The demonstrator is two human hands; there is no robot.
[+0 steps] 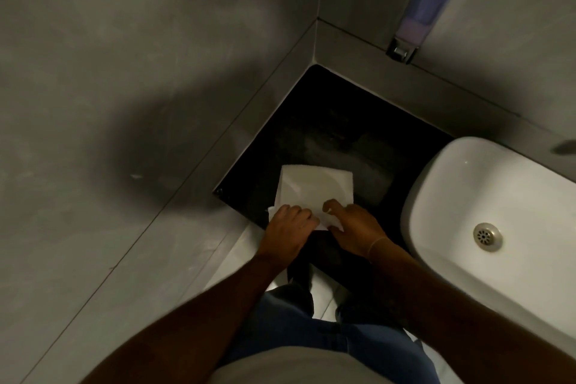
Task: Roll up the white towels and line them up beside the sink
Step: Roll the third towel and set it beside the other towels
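A white towel [314, 188] lies flat on the black counter [336, 134], left of the white sink [486, 196]. Both my hands rest on its near edge. My left hand [290, 224] presses down on the towel's near left corner, fingers curled over it. My right hand [352, 224] pinches the near right part of the towel, where the cloth is bunched and folded up between my fingers. The far half of the towel stays spread out and smooth. No rolled towels are in view.
Grey walls close the counter in at the left and back, meeting in a corner. A soap dispenser [420, 15] hangs on the back wall above the counter. The sink's metal drain [487, 236] shows at the right. My legs and pale floor are below.
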